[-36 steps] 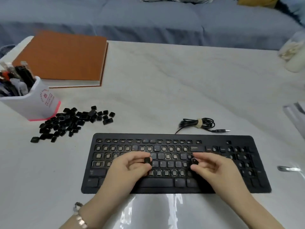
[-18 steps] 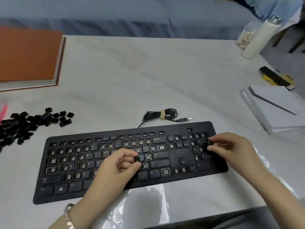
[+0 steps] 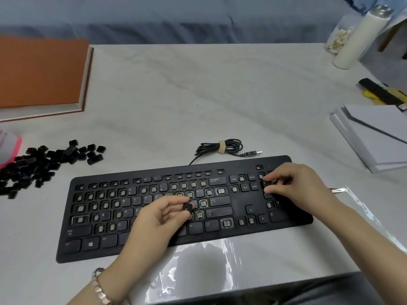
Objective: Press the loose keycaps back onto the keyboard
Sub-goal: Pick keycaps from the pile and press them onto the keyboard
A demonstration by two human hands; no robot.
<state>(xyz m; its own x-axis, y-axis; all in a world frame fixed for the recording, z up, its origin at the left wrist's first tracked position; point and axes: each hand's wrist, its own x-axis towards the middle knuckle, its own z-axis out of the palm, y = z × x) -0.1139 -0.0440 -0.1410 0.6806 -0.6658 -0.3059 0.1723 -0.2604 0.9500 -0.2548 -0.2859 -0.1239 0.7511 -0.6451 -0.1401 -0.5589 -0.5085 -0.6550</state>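
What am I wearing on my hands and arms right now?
No gloves or sleeves show: the left hand and right hand are bare up the forearms. The only thing worn is a bracelet of rounded pinkish-silver beads on the left wrist.

In front of me lies a pale surface [image 3: 198, 95] with faint grey veining. Its near edge is glossy and throws back a white glare. Beyond its far edge a blue-grey sofa [image 3: 176, 18] fills the top of my view. An orange-covered book [image 3: 39, 71] lies at the far left. A white bottle [image 3: 361, 38] and a clear jar [image 3: 337, 36] stand close together at the far right corner. The light is soft and even.
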